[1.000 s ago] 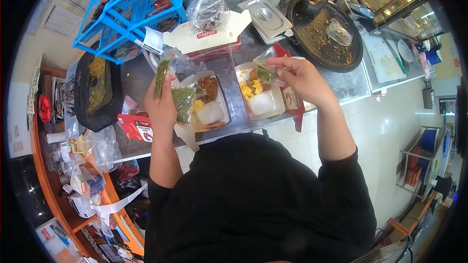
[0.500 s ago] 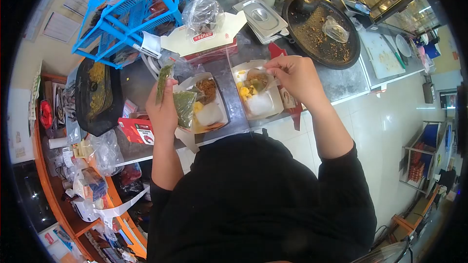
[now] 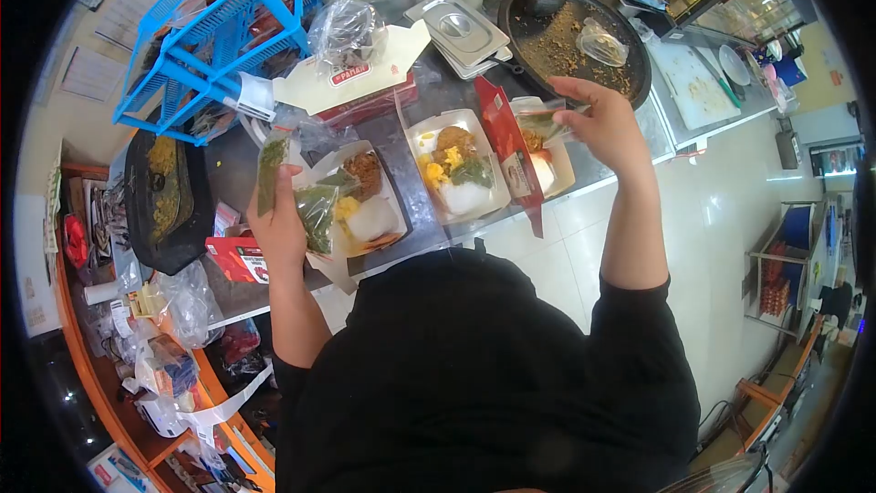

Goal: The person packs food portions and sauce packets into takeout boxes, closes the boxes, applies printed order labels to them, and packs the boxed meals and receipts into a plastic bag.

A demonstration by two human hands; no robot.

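My left hand [image 3: 278,224] grips clear plastic packets of green food [image 3: 318,217], one standing up above the fingers and others hanging beside the left food box. My right hand [image 3: 598,123] pinches a small clear packet [image 3: 540,120] over the right food box [image 3: 558,178]. White rice [image 3: 372,219], yellow pieces and brown fried food fill the left food box [image 3: 394,190]. In the middle food box [image 3: 497,184] are rice [image 3: 463,198], yellow pieces, a brown fried piece [image 3: 455,140] and something green. A red printed flap [image 3: 511,151] stands between the middle and right boxes.
Behind the boxes are an open carton [image 3: 383,55], metal lids [image 3: 456,27] and a large dark pan [image 3: 630,73] with crumbs. A blue rack [image 3: 201,73] and a black tray [image 3: 164,201] stand left. A cutting board [image 3: 689,87] lies far right.
My right hand has moved from the middle box rightward to the right box, uncovering the middle box. My left hand still holds the packets. The whole view has shifted slightly.
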